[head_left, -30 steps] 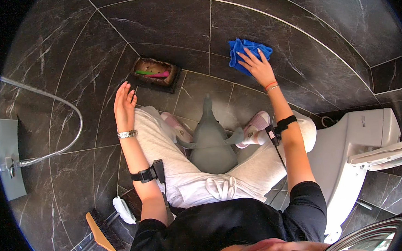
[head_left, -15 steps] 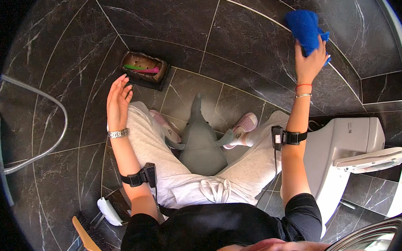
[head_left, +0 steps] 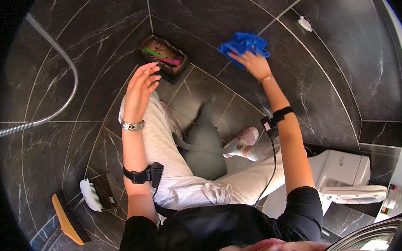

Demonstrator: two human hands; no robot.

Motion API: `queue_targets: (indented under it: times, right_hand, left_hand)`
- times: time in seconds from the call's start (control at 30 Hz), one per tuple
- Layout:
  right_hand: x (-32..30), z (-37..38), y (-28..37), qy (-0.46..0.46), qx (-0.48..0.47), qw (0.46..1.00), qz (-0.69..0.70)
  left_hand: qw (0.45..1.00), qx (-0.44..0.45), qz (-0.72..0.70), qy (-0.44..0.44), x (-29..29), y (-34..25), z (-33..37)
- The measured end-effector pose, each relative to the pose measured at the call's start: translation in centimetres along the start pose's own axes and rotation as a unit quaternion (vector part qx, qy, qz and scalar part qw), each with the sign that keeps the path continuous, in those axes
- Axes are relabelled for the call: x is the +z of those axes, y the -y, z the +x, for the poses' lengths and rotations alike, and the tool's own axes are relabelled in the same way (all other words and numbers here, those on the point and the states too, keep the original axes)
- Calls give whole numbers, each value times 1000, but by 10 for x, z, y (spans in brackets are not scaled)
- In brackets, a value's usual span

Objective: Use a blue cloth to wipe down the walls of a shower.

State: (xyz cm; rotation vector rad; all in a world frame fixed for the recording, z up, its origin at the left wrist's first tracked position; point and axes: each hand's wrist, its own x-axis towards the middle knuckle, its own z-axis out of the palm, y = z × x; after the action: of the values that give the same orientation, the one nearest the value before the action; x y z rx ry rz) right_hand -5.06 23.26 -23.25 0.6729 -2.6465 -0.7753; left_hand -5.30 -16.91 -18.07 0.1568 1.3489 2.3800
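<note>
My right hand [head_left: 255, 64] presses a bunched blue cloth [head_left: 245, 43] against the dark tiled wall [head_left: 204, 33] in front of me. Its fingers are slightly blurred by motion and lie over the cloth's near edge. Above my left knee, my left hand [head_left: 139, 90] is raised with loosely bent fingers apart, holding nothing. Just beyond its fingertips stands a brown box [head_left: 179, 70] on the floor, with a green and a pink long thin item inside. Between my legs is a grey, smooth object [head_left: 204, 143] with a pointed end and fin-like sides.
A white toilet [head_left: 344, 167] with a raised lid stands at my right. To the left hang a metal shower hose [head_left: 72, 82] and, lower down, a white-backed brush [head_left: 91, 195] and an orange-topped broom [head_left: 66, 221]. A small white object [head_left: 304, 23] sits on the wall ledge.
My right hand has carried the blue cloth leftward along the wall, away from the ledge at the right. The whole view has turned left. My left hand stays raised and empty.
</note>
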Motion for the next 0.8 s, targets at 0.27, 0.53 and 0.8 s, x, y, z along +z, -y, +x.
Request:
queue_targets:
  times: [0.27,0.53,0.8]
  right_hand:
    - [71,-82,34,159,-111,981,26]
    - [60,-151,12,328,-186,923,72]
    - [-71,-121,-53,71,-72,994,48]
  left_hand:
    - [1000,6,13,-17,-5,-6,-6]
    - [1000,16,-6,-17,-15,-8,-5]
    - [1000,9,18,4,-3,3,5]
